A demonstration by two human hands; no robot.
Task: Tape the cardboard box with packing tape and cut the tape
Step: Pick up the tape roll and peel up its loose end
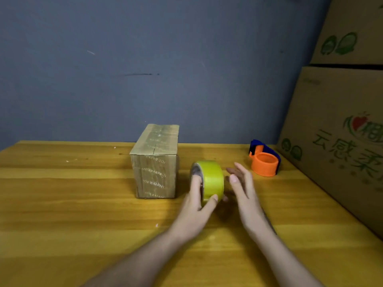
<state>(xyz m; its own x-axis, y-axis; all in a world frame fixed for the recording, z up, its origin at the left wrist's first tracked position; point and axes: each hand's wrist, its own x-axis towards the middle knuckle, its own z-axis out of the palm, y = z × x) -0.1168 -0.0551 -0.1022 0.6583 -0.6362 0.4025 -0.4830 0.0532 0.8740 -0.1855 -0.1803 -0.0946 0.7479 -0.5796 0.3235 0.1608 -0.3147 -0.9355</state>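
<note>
A small cardboard box (155,160) stands on the wooden table (62,204), its flaps closed and printed tape across its top and front. Just right of it, a roll of yellow-green packing tape (211,179) stands on edge. My left hand (196,210) grips the roll, with fingers in its core and the thumb on the outer band. To the roll's right is my right hand (244,189), fingers spread and holding nothing. An orange and blue tape cutter (264,160) lies at the back right of the table.
Large printed cardboard cartons (342,121) are stacked along the table's right edge. A blue-grey wall (165,59) runs behind the table. Bare wood lies left of the box and in front of my arms.
</note>
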